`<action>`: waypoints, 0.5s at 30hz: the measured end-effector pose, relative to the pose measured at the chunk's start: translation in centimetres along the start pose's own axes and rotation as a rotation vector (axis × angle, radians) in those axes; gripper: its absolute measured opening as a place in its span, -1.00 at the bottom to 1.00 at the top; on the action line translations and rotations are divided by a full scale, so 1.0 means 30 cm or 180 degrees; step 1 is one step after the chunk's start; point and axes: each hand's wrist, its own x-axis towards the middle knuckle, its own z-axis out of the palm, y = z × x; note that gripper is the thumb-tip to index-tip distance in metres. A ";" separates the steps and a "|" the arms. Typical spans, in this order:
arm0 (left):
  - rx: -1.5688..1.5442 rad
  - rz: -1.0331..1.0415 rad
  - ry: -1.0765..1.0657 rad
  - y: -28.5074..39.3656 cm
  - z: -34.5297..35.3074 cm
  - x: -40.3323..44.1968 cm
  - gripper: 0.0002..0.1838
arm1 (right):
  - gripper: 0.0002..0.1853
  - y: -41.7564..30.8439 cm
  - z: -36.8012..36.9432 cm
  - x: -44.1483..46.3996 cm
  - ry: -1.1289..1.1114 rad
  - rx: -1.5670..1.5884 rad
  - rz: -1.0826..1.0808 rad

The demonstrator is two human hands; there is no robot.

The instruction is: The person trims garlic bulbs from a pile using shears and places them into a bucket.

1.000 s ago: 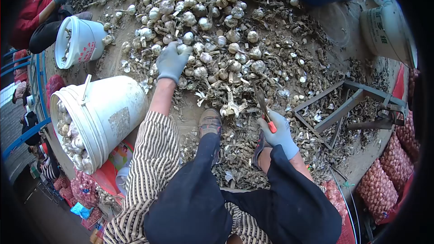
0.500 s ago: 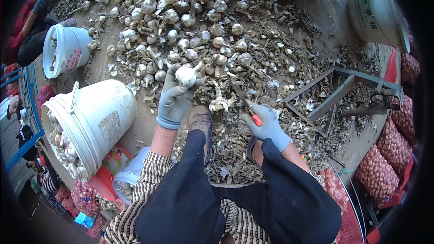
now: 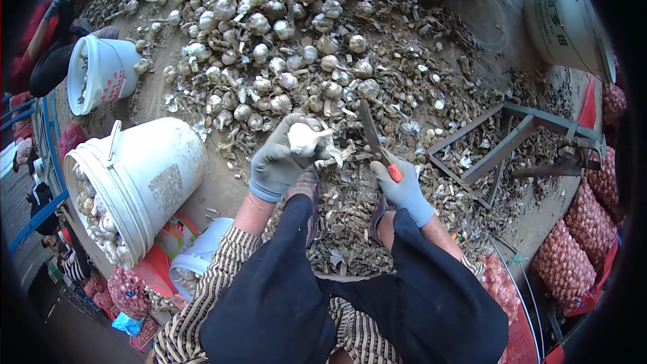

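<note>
My left hand (image 3: 278,162), in a grey work glove, is closed around a white garlic bulb (image 3: 304,139) whose stalk points right. In my gloved right hand (image 3: 406,189) is a knife (image 3: 371,136) with a red handle, its dark blade angled up and to the left. A short gap separates the blade from the bulb's stalk. Beyond both hands spreads a heap of garlic bulbs (image 3: 259,54) with dry stalks. Cut stalks and peelings (image 3: 344,229) cover the ground around my shoes.
A large white bucket (image 3: 158,162) of garlic lies tipped at left, with a smaller bucket (image 3: 111,71) behind it. At right are a metal frame (image 3: 502,145) and a pale bucket (image 3: 566,30). Net sacks (image 3: 565,259) line the right edge. Another person's gloved hand (image 3: 62,0) shows upper left.
My left hand has moved right and down with the garlic bulb, and its stalk now points right. My right hand has shifted slightly right, with the knife blade steeper.
</note>
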 end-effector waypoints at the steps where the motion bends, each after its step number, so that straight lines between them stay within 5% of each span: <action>1: 0.0005 0.0043 -0.0085 0.064 0.004 0.011 -0.48 | -0.68 -0.015 -0.011 -0.002 0.0023 -0.0130 0.0000; 2: 0.0195 0.0209 -0.0160 0.121 -0.023 0.046 -0.52 | -0.67 0.013 -0.020 0.001 -0.0018 -0.0265 -0.0171; 3: 0.0633 0.0376 0.0465 0.182 -0.040 0.066 -0.53 | -0.66 0.044 -0.031 0.000 -0.0054 -0.0401 -0.0325; 6: 0.4982 0.0657 0.1542 0.357 -0.090 0.242 -0.57 | -0.67 0.055 -0.032 -0.019 -0.0144 -0.0749 -0.0535; 8: 0.7560 -0.0049 0.2003 0.414 -0.098 0.375 -0.54 | -0.65 0.024 -0.029 -0.021 -0.0215 -0.0628 -0.0322; 11: 0.8145 -0.0940 0.2325 0.426 -0.193 0.508 -0.41 | -0.60 0.029 -0.040 -0.007 -0.0172 -0.0805 -0.0418; 13: 0.7943 -0.0810 0.2231 0.443 -0.186 0.501 -0.44 | -0.55 0.004 -0.049 0.000 -0.0115 -0.0838 -0.0343; 15: 0.7402 0.0042 0.2045 0.434 -0.209 0.427 -0.43 | -0.53 -0.025 -0.060 0.006 0.0061 -0.1202 -0.0586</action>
